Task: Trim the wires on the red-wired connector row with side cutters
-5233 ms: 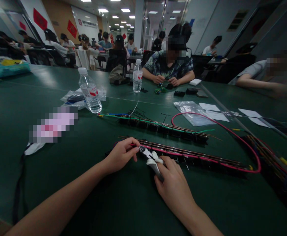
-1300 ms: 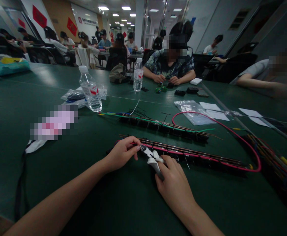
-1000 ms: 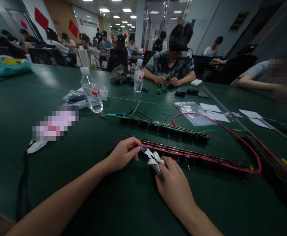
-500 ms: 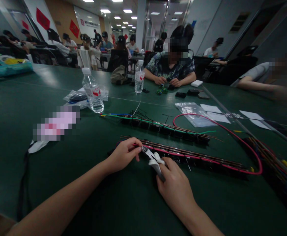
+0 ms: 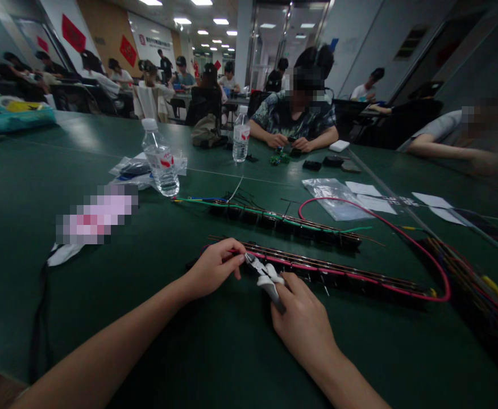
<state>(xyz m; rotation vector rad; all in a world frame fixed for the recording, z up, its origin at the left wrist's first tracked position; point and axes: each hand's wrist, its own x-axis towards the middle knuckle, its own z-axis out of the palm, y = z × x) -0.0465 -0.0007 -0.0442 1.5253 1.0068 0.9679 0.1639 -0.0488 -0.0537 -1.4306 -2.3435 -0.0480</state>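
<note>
My right hand (image 5: pixel 302 315) is closed around the white-and-grey handles of a pair of cutting pliers (image 5: pixel 266 277). The metal jaws point up and left and meet the fingertips of my left hand (image 5: pixel 220 264). Those left fingers are pinched together at the near wiring harness; what lies between them is too small to make out. This near harness (image 5: pixel 338 272) is a long black strip with copper-coloured wires, a red cable and several ties with loose tails. Behind it lies a second harness (image 5: pixel 283 222) with a green wire along it.
Left of the harnesses stand a water bottle (image 5: pixel 161 162) and a blurred pink item (image 5: pixel 99 216) with a black strap. Another bottle (image 5: pixel 241 136) is farther back. A plastic bag (image 5: pixel 336 200) and papers lie beyond. At right rests another wire bundle (image 5: pixel 474 284). A person (image 5: pixel 295 122) sits opposite, handling small parts.
Both hands and the pliers hold almost the same position. The view has shifted very slightly.
</note>
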